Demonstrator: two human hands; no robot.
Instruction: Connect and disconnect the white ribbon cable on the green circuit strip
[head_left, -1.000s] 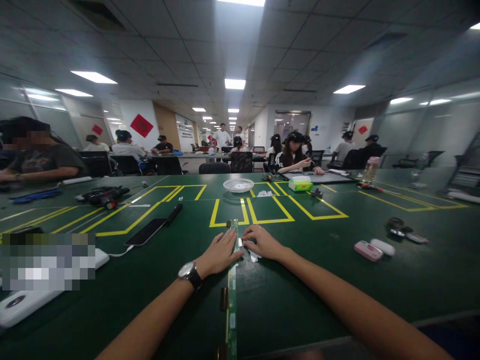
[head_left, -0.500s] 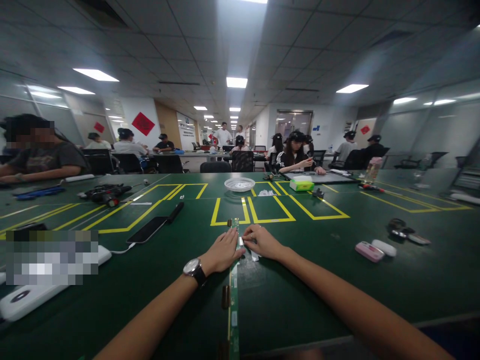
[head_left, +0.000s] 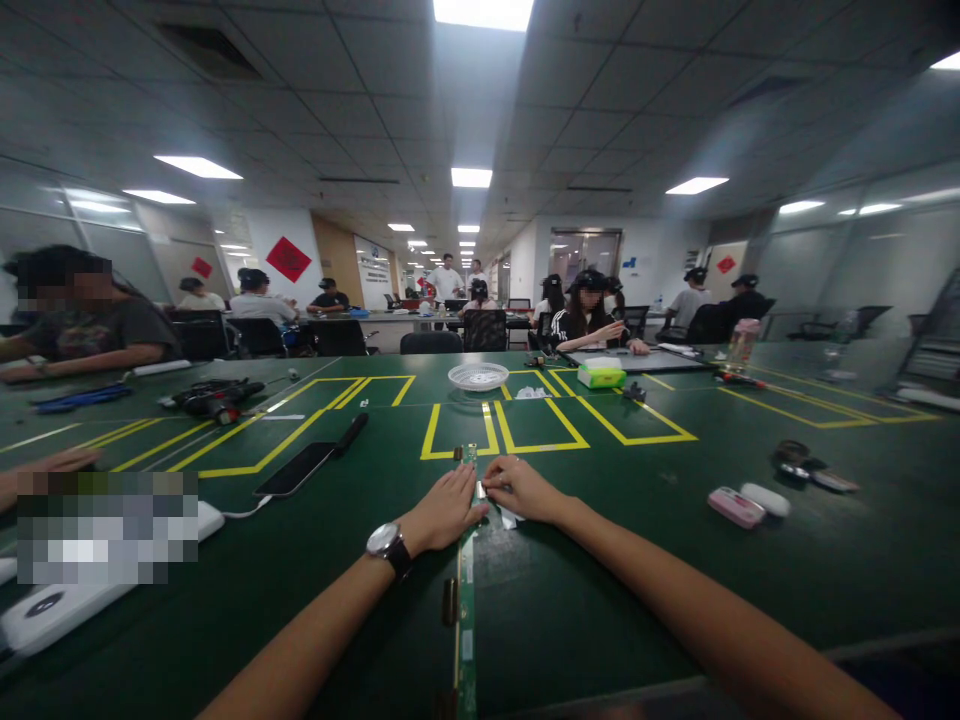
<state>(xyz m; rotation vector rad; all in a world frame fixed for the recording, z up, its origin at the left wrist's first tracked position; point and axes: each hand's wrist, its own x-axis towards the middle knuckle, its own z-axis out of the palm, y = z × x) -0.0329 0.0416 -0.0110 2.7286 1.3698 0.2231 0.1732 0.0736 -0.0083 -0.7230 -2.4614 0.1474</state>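
A long, narrow green circuit board runs away from me along the table, with brown flexible tabs on its left edge. My left hand lies flat across its upper part, fingers stretched out and a watch on the wrist. At the board's right edge, my right hand is closed in a pinch. Its fingertips are beside a small silvery piece on the board; what they grip is too small to make out. Crumpled white scraps lie just under the right hand.
A white woven bowl and a green tissue pack stand farther back. On the left are a phone on a cable and a white device. A pink case lies right. Another person's hand rests at far left.
The view has tilted up slightly. Another person's hand has come in at the far left. My two hands keep nearly the same place on the board.
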